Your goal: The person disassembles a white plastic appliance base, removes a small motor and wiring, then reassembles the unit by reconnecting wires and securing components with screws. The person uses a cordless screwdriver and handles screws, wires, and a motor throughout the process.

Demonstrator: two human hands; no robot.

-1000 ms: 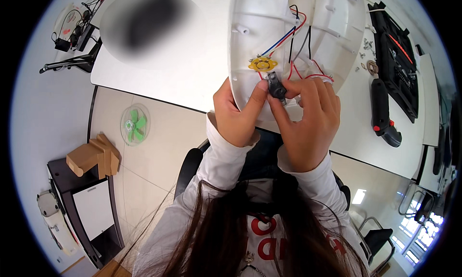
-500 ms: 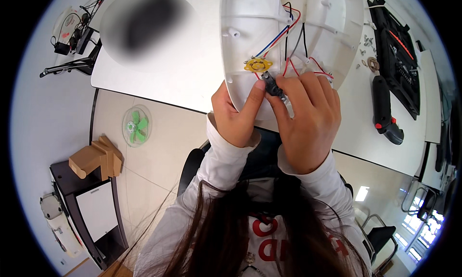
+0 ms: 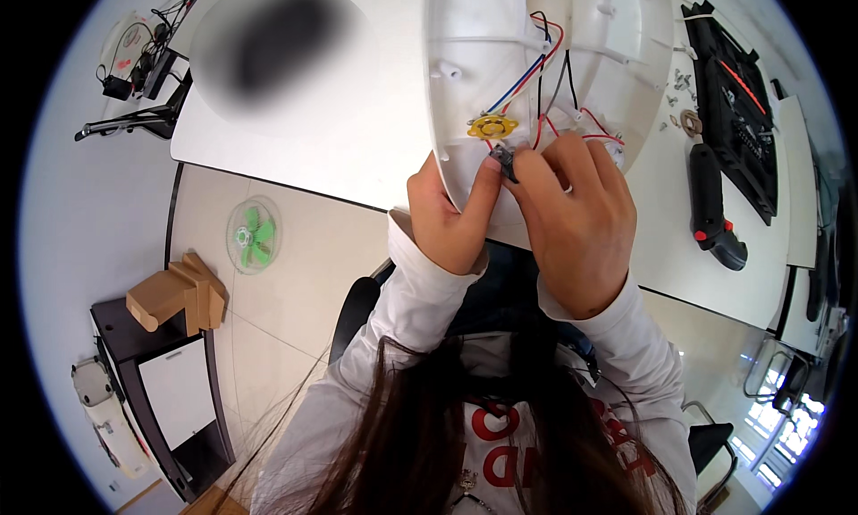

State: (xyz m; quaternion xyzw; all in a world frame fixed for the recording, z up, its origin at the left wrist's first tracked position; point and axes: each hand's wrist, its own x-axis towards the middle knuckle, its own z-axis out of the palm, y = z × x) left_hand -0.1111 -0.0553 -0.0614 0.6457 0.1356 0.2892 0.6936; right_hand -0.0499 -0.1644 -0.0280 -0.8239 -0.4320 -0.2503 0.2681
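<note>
Two hands meet over the near end of an open white shell (image 3: 460, 90), where a small black part (image 3: 504, 160) sits just below a yellow disc (image 3: 492, 127). The left hand (image 3: 451, 220) wraps the shell's near-left wall: its fingers go behind the rim and out of sight, while the thumb lies inside against the black part. The right hand (image 3: 581, 220) has its fingers drawn together, clamped on the black part from the other side; exactly how their tips close is hidden, and so is whether the part touches the shell beneath.

To work well here, the left hand should steady the shell by its wall and let the thumb only guide the part, so that the right hand can turn or press it in small moves. A short red wire (image 3: 489, 145) shows between disc and part; I'd give it slack and keep it from being trapped. The longer blue wire (image 3: 523, 86) is best left unpulled. On the desk (image 3: 286, 148), loose screws (image 3: 683, 81) and a black power screwdriver (image 3: 706, 193) lie within easy reach.
</note>
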